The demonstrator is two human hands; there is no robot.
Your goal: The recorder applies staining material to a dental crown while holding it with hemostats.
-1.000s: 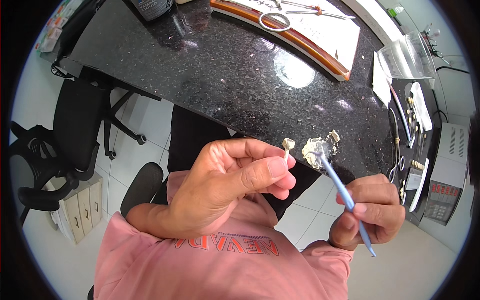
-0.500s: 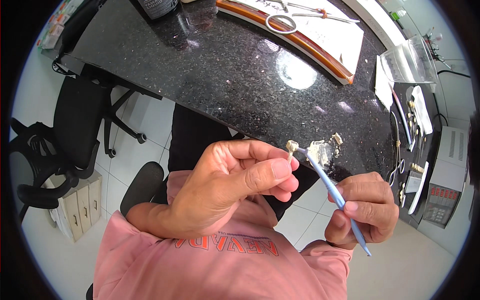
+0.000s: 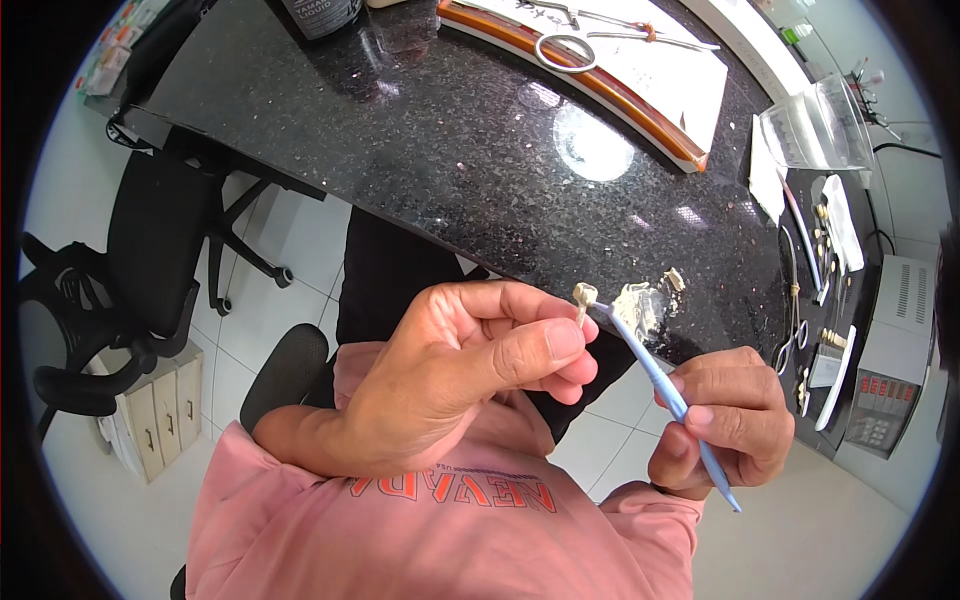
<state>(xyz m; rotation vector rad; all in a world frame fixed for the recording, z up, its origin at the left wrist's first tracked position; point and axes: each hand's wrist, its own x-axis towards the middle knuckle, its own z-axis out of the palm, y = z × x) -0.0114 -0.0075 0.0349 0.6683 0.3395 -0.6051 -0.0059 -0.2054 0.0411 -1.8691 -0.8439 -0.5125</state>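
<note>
Between the thumb and fingers of my left hand [image 3: 470, 365] is a thin pale stick topped by a small lumpy cream piece [image 3: 585, 293]. My right hand [image 3: 726, 418] grips a light blue slender plastic tool [image 3: 650, 365], whose angled tip is at the right side of that piece, apparently touching it. Just beyond the tip, near the front edge of the black speckled counter [image 3: 450, 160], lies a smeared patch of cream paste [image 3: 637, 312] on a glossy clear-looking base, with loose crumbs [image 3: 673, 281] beside it.
At the back lie a dark bottle [image 3: 312, 16] and a white board with orange edging [image 3: 640, 95], metal instruments on it. On the right are a clear container [image 3: 815, 125], scissor-like instruments [image 3: 795, 300], several small pale pieces and a grey machine [image 3: 885, 350]. A black chair [image 3: 150, 230] stands left.
My right hand has moved slightly up and left, bringing the blue tool's tip from the paste patch to the cream piece. My left hand has shifted very slightly right.
</note>
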